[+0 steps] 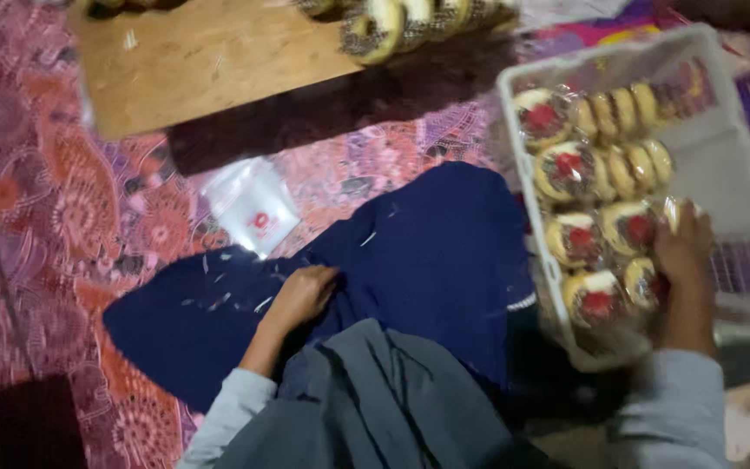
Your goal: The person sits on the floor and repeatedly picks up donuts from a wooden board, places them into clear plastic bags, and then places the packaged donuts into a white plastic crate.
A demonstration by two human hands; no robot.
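Note:
My right hand (686, 252) reaches into a white plastic basket (731, 148) at the right and rests on a bagged round pastry (640, 282) among several wrapped pastries (570, 169) with red centres, lined up in rows. My fingers curl over that packet; the grip itself is blurred. My left hand (301, 297) lies loosely curled on the dark blue cloth (427, 260) over my lap, holding nothing.
A low wooden board (193, 61) lies at the top with more unwrapped pastries (392, 26) on its right end. A small stack of clear plastic bags (252, 208) sits on the patterned pink mat (54, 217) ahead of my knee.

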